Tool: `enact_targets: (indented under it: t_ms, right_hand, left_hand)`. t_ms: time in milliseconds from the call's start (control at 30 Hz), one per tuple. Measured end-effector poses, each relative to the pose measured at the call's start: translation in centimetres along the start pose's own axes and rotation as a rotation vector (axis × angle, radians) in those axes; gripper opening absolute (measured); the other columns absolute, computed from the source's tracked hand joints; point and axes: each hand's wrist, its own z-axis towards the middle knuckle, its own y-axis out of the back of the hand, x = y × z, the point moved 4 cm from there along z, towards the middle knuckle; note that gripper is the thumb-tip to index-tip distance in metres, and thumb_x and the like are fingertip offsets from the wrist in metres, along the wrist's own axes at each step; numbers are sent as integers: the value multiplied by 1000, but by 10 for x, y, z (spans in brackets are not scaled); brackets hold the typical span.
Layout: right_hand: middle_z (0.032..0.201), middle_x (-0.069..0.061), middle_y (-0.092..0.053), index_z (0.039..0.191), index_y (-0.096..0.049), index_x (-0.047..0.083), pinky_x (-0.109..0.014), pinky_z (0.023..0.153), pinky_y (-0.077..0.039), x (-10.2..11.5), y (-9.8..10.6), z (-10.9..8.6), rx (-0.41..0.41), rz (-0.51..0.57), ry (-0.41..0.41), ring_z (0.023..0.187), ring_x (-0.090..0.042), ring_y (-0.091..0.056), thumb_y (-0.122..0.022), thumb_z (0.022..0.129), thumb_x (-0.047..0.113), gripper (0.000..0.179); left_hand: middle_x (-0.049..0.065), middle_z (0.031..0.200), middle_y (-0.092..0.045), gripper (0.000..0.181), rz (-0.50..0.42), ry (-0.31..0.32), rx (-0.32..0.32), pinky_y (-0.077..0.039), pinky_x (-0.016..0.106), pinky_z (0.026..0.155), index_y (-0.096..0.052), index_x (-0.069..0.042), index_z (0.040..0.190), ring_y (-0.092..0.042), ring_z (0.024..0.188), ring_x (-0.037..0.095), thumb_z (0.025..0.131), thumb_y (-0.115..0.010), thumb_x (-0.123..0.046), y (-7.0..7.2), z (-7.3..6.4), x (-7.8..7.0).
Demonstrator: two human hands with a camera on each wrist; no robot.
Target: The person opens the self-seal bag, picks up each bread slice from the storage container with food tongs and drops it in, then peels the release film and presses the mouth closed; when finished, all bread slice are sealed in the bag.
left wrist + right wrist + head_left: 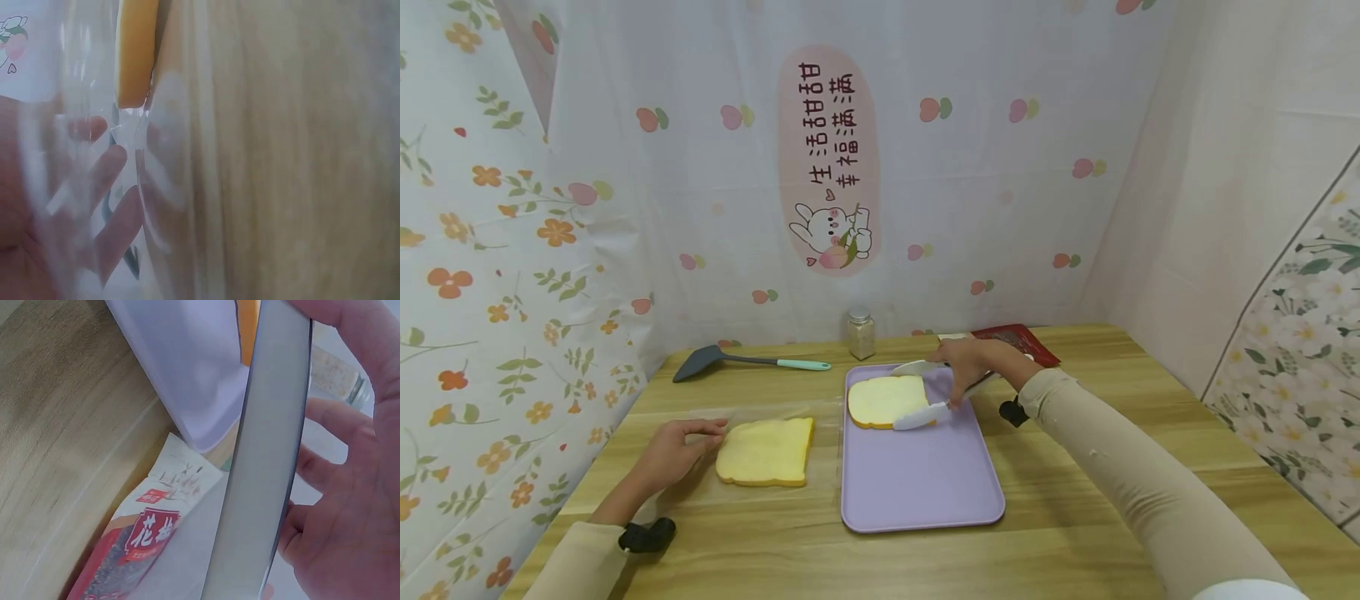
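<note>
One jar (861,335) & red pkt (1018,337) nr tongs (919,416).

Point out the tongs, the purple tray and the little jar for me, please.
Tongs (919,416), head view: on the nearer white tip.
Purple tray (919,487), head view: on its bare surface.
Jar (861,337), head view: on its body, below the lid.

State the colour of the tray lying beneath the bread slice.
Light purple; the tray shows best in the head view.
</note>
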Motion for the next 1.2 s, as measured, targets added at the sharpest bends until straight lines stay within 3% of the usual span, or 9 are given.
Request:
enact_targets:
  t_ms: [433, 867, 1200]
  right_hand:
    - [132, -12, -61, 147, -47, 3, -38, 91, -50, -5, -3, 3, -24, 28, -14, 114, -26, -59, -92, 65, 39, 101]
    - [140, -6, -57, 147, -49, 9, -34, 90, -49, -9, -8, 1, -59, 33, -7, 115, -15, -55, -90, 65, 49, 100]
    - [135, -7, -61, 144, -52, 11, -28, 75, -44, -9, -9, -3, -96, 60, -6, 95, -14, -52, -92, 63, 49, 98]
  left_hand:
    - [15, 118, -70, 9, 7, -10, -4, -51, 49, 90, -78, -8, 95, -64, 111, 39, 93, -69, -9, 0, 0, -1]
    - [13, 116, -71, 8, 11, -10, -14, -53, 43, 87, -78, -9, 94, -64, 111, 38, 93, -70, -10, -1, -1, 0]
    - [12, 117, -71, 8, 11, -14, -22, -51, 49, 90, -78, -10, 94, -64, 111, 37, 93, -70, -10, 0, 0, -1]
